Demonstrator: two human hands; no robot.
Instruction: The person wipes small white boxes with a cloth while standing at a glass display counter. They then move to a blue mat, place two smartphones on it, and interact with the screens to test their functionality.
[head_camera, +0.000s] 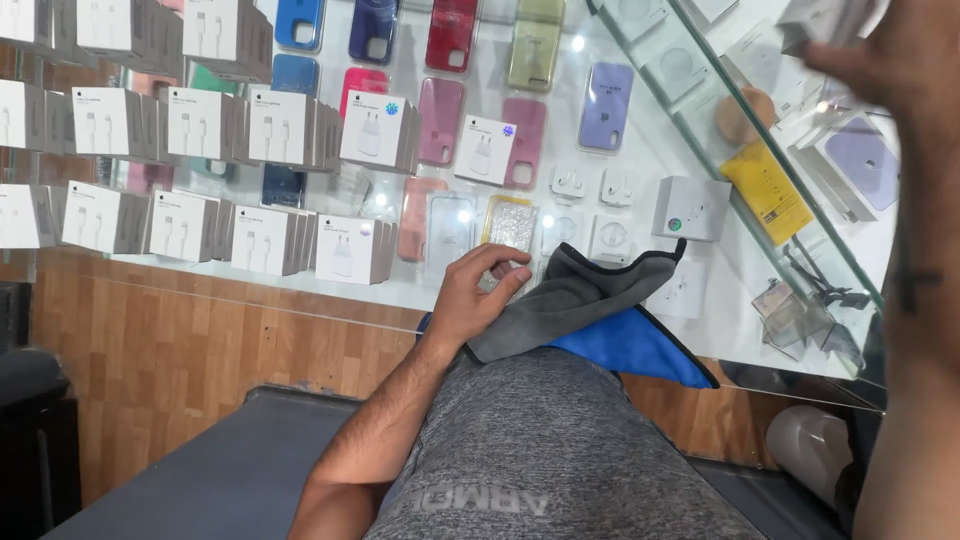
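**Wiping glass counter, cloth half off the edge**

Resting on glass display counter (330, 300), above shelves of phone cases and white charger boxes (350, 250). Grey-and-blue microfibre cloth (590, 310) draped over the counter's near edge, blue part hanging toward the lap. Left hand (470, 295) touching the cloth's left end, fingers curled loosely, pinching only an edge at most. Right hand (880, 50) raised top right, closed round a small white box (825, 20), mostly cropped out of view. Risks: cloth sliding off the edge given weak hold; box slipping and striking the glass; smudging glass with bare fingertips.
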